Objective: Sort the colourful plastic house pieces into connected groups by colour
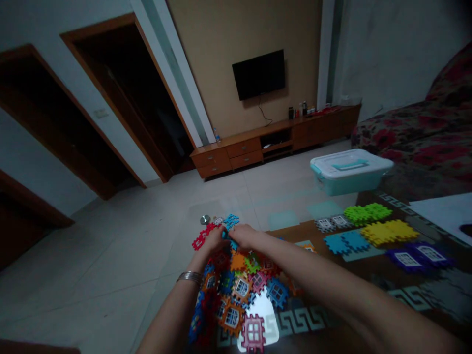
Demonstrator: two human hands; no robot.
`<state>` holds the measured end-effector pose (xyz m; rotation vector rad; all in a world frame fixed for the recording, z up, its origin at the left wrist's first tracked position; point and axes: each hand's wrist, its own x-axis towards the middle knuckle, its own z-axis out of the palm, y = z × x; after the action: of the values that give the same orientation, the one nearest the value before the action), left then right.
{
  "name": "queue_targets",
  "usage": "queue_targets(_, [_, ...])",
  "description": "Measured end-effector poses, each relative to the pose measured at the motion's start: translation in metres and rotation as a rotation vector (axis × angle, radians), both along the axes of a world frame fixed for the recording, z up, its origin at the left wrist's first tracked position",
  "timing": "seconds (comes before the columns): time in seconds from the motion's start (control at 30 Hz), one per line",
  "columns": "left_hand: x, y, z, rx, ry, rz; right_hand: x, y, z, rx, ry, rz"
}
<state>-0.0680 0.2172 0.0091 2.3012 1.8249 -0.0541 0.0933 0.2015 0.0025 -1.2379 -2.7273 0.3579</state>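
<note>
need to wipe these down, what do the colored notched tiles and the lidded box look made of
The notched tiles look like moulded plastic, probably matte: flat, saturated colour and crisp, uniform edges. The storage box also looks plastic, with a smooth white lid and a pale teal base with a soft sheen; the exact plastic can't be told.

Heap of tiles, lower centre: red, orange, blue, green, pink; white window patterns. Right of heap, 2 each: grey, green, yellow, blue, purple. Rug: brown, pale Greek-key border. Box, right of centre: teal, white lid. Sofa, upper right: dark, red floral pattern. Wall, top centre: tan. Cabinet: orange-brown wood.
</note>
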Motion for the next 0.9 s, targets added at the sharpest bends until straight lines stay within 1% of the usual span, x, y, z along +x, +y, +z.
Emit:
queue_targets(0.07, [0.002, -0.006, 0.002, 0.018, -0.002, -0.001, 0.02, -0.015, 0.009, 0.072, 0.019, 0.007])
queue_targets(0.1, [0.003, -0.009, 0.003, 0.026, 0.0, -0.003, 0.035, -0.022, 0.013, 0.115, 0.028, 0.016])
queue_targets(0.17, [0.004, -0.013, 0.005, 0.04, 0.009, -0.013, 0.076, -0.038, 0.021, 0.183, 0.036, 0.034])
queue_targets(0.23, [0.005, -0.014, 0.007, 0.054, 0.028, -0.016, 0.13, -0.053, 0.027, 0.194, 0.02, 0.015])
queue_targets(0.27, [0.005, -0.015, 0.009, 0.065, 0.043, -0.008, 0.16, -0.06, 0.029, 0.182, 0.006, -0.02])
queue_targets(0.33, [0.009, -0.016, 0.015, 0.099, 0.077, 0.025, 0.223, -0.075, 0.031, 0.14, -0.043, -0.143])
queue_targets(0.4, [0.019, -0.019, 0.023, 0.153, 0.106, 0.056, 0.278, -0.089, 0.026, 0.08, -0.071, -0.284])
queue_targets(0.47, [0.041, -0.025, 0.03, 0.194, 0.119, 0.068, 0.32, -0.101, 0.016, 0.042, -0.069, -0.389])
queue_targets(0.5, [0.056, -0.03, 0.034, 0.201, 0.112, 0.058, 0.335, -0.106, 0.01, 0.028, -0.063, -0.418])
queue_targets(0.57, [0.095, -0.042, 0.037, 0.174, 0.06, -0.003, 0.353, -0.113, -0.004, 0.015, -0.04, -0.43])
queue_targets(0.63, [0.142, -0.056, 0.034, 0.137, -0.048, -0.128, 0.359, -0.116, -0.016, 0.015, -0.008, -0.408])
queue_targets(0.67, [0.166, -0.062, 0.031, 0.102, -0.099, -0.173, 0.359, -0.117, -0.02, 0.019, 0.01, -0.393])
queue_targets(0.77, [0.23, -0.078, 0.018, 0.07, -0.129, -0.25, 0.354, -0.116, -0.027, 0.036, 0.045, -0.346])
queue_targets(0.83, [0.26, -0.084, 0.008, 0.053, -0.142, -0.293, 0.351, -0.114, -0.029, 0.051, 0.049, -0.323])
queue_targets(0.9, [0.282, -0.087, 0.0, 0.026, -0.161, -0.343, 0.348, -0.111, -0.032, 0.066, 0.039, -0.31])
